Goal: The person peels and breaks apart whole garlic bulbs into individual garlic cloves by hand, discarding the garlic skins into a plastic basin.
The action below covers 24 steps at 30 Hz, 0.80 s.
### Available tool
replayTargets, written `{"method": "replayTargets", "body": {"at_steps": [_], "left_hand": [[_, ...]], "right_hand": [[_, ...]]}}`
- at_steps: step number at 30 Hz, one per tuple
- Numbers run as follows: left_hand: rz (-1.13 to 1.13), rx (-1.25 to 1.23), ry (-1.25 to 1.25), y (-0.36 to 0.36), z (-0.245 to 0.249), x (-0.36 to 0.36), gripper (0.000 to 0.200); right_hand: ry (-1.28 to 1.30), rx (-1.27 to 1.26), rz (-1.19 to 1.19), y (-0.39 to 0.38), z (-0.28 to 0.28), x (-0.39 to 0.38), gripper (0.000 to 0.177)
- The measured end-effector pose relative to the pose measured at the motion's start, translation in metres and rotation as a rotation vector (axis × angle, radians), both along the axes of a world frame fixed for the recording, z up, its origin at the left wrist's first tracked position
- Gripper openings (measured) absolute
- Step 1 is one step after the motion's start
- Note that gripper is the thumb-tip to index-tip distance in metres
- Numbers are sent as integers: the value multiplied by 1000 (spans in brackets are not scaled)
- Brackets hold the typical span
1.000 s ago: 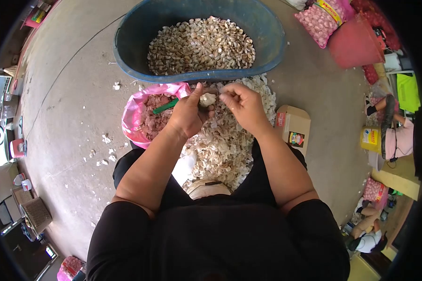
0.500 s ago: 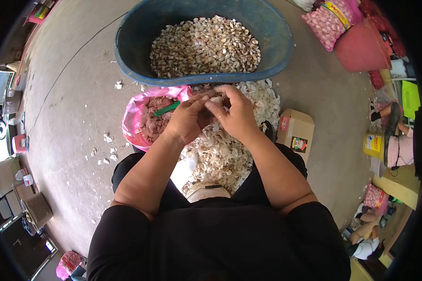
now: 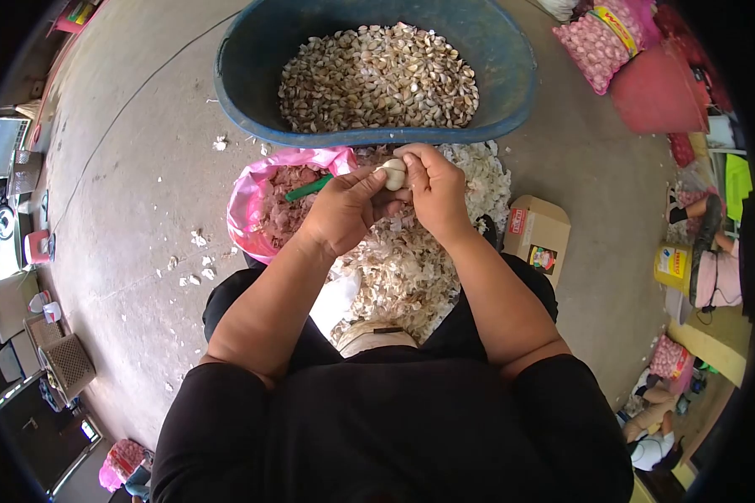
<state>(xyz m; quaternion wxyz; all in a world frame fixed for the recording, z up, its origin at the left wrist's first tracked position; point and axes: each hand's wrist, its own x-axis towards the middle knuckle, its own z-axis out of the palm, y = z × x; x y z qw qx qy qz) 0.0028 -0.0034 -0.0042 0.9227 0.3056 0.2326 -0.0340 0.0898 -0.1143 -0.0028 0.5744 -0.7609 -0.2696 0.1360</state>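
Observation:
A pale garlic bulb (image 3: 393, 174) is held between my two hands, above a heap of papery skins (image 3: 403, 272). My left hand (image 3: 344, 208) grips it from the left with the thumb on top, and a green-handled tool (image 3: 308, 188) sticks out beside this hand. From the right, my right hand (image 3: 435, 191) pinches the bulb with its fingers bent. Beyond the hands stands a blue tub (image 3: 252, 109) holding many loose garlic cloves (image 3: 377, 80). At the left, a pink bag (image 3: 242, 205) holds reddish-brown skins.
An open cardboard box (image 3: 549, 220) lies right of the heap. Farther right are a red tub (image 3: 656, 94), a mesh sack of garlic (image 3: 597, 49), a yellow bucket (image 3: 673, 266) and parts of other people. A cable runs along the floor at the left.
The bulb now shows plainly between my fingers, where it was mostly covered before. My right hand has shifted its grip. The whole view has moved slightly.

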Motion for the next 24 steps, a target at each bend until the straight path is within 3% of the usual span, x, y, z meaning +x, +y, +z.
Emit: {"method": "replayTargets", "body": {"at_steps": [9,17,18,22,24], "left_hand": [[9,-76,-85,-10,1,-2,29],[-17,215,-76,-23,7,-7,34],[-27,270,-55,-24,6,-9,35],[131,105,2,-20,10,-8,28],[126,26,-111,-4,14,-12,25]], "right_hand": [[-112,15,-63,-10,-8,1,9],[-543,-132,7,-23,3,-11,25],[-549,-136,18,-25,3,-12,25],[-472,-203,3,-31,-7,-3,25],[-394,-285,-48,-36,-6,7,22]]}}
